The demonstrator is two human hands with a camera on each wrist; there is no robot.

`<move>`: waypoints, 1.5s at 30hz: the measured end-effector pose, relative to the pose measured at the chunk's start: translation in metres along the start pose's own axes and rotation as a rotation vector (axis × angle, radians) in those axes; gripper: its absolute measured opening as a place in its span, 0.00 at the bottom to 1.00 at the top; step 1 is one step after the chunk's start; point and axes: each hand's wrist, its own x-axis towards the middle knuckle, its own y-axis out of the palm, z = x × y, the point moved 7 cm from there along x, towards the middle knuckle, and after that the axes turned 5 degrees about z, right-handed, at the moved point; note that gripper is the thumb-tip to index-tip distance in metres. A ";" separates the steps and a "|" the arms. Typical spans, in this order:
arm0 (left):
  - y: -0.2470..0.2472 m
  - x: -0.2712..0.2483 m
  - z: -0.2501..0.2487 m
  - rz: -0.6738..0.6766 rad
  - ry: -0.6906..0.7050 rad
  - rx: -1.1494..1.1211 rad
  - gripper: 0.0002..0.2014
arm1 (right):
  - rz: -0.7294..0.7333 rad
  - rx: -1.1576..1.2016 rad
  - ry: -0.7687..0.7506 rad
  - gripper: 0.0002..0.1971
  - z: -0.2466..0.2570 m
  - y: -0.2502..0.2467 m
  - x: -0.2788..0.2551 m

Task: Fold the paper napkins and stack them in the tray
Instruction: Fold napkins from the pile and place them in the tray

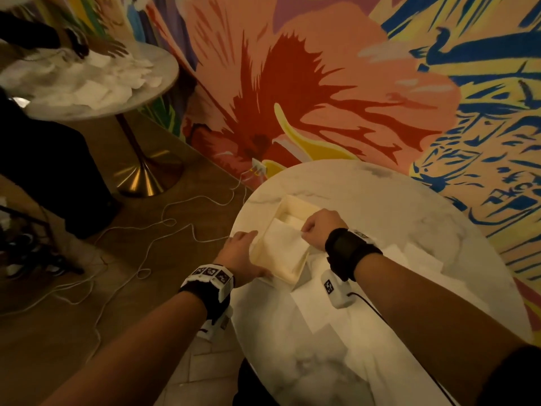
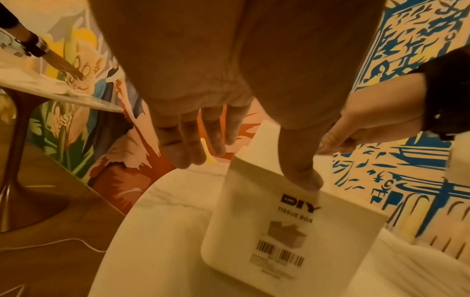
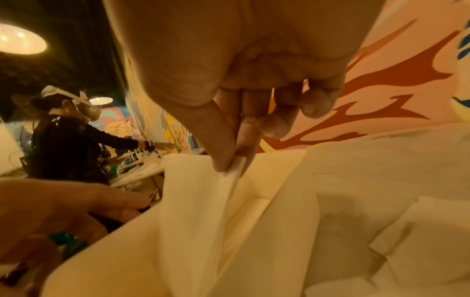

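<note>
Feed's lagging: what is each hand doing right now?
Left hand: holds the tray by its side.
Right hand: pinches a folded napkin over the tray.

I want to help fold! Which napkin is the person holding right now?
The folded napkin going into the tray; the right hand pinches its corner. The other napkins lie loose on the table, untouched.

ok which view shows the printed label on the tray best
The left wrist view: the tray faces the camera with its label readable as "DIY TISSUE BOX" above a barcode, the left hand's thumb pressing just above it. The head view shows only the tray's open top; the right wrist view shows no label.
</note>
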 end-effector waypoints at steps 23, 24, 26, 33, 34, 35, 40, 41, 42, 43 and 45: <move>0.009 0.003 0.015 0.005 0.007 -0.109 0.45 | 0.242 -0.449 0.082 0.10 0.014 0.070 0.025; 0.009 0.003 0.015 0.005 0.007 -0.103 0.45 | 0.235 -0.463 0.070 0.12 0.014 0.069 0.025; 0.009 0.003 0.014 0.003 0.011 -0.089 0.46 | 0.211 -0.505 0.027 0.16 0.014 0.064 0.024; -0.008 0.004 -0.001 -0.028 0.051 0.053 0.51 | -0.096 -0.174 -0.063 0.16 0.006 0.009 0.016; -0.012 0.003 -0.008 -0.057 0.069 0.082 0.51 | -0.139 -0.096 -0.057 0.14 0.000 -0.003 0.012; -0.016 0.002 -0.017 -0.090 0.097 0.104 0.49 | -0.166 -0.019 -0.043 0.12 -0.010 -0.011 0.008; -0.004 -0.012 -0.082 -0.169 0.336 -0.017 0.30 | -0.149 0.229 0.028 0.06 -0.078 -0.020 -0.017; 0.004 -0.016 -0.095 -0.153 0.377 -0.062 0.26 | -0.129 0.236 0.051 0.06 -0.092 -0.016 -0.023; 0.015 -0.020 -0.108 -0.133 0.410 -0.092 0.24 | -0.114 0.235 0.075 0.07 -0.105 -0.012 -0.031; 0.027 -0.023 -0.119 -0.114 0.436 -0.107 0.22 | -0.100 0.230 0.094 0.07 -0.118 -0.007 -0.039; 0.055 -0.026 -0.136 -0.065 0.462 -0.106 0.20 | -0.067 0.205 0.130 0.09 -0.140 0.007 -0.054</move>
